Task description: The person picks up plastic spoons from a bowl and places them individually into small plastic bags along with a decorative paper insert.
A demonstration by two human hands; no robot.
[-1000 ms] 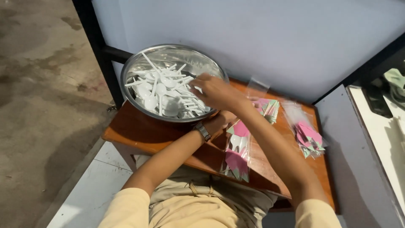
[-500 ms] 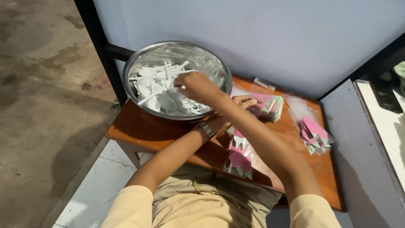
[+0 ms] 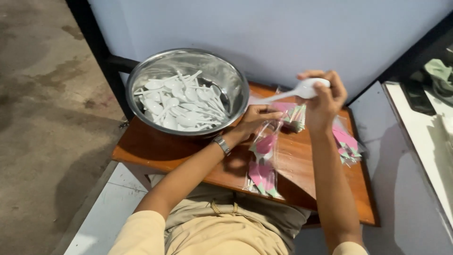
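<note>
The right hand [image 3: 325, 97] was raised above the wooden table [image 3: 155, 148], its fingers closed around the bowl end of a white plastic spoon [image 3: 295, 92] whose handle pointed toward the left hand [image 3: 255, 120]. That hand, a wristwatch [image 3: 221, 144] on its wrist, pinched the top of a clear plastic sleeve [image 3: 264, 160] holding pink paper pieces. Just beyond the left hand stood a steel bowl [image 3: 226, 71] of white spoons, and more pink packets [image 3: 347, 141] lay beside the right forearm.

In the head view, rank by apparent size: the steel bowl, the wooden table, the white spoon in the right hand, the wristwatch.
1. wooden table
2. steel bowl
3. white spoon, held raised in the right hand, so nearer the camera and perhaps flattered
4. wristwatch, on the left wrist
</note>
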